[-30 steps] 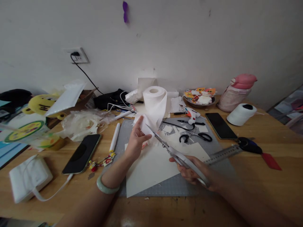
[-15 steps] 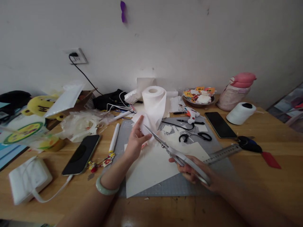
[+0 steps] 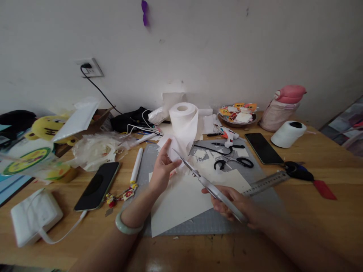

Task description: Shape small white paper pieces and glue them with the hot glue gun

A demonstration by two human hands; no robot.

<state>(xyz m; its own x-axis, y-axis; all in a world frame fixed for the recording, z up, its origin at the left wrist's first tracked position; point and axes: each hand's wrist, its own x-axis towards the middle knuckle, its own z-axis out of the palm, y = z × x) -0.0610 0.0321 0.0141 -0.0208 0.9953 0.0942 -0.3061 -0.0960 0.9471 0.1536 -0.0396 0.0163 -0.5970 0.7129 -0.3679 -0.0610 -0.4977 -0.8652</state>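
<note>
My right hand point(image 3: 228, 202) is closed round the white handles of a pair of scissors point(image 3: 211, 187), whose blades point up and left. Between the thumb and fingers of my left hand point(image 3: 164, 170) is a thin white sheet of paper point(image 3: 174, 148). The scissor tips lie against this sheet, close to my left thumb. Just behind it stands a white paper roll point(image 3: 184, 119) with a loose end hanging down. Below both hands, a large cream sheet point(image 3: 181, 204) lies on the grey cutting mat point(image 3: 195, 225).
Black-handled scissors point(image 3: 245, 162), a steel ruler point(image 3: 265, 183), a glue gun point(image 3: 230, 136) and paper scraps lie to the right. Further right are a phone point(image 3: 263, 148), a thread spool point(image 3: 287, 135) and a pink-lidded bottle point(image 3: 283, 109). Another phone point(image 3: 98, 186) and a white charger point(image 3: 36, 217) lie left.
The scissor handles in my right hand have drawn together and look narrower. My left hand keeps its hold on the paper in nearly the same place.
</note>
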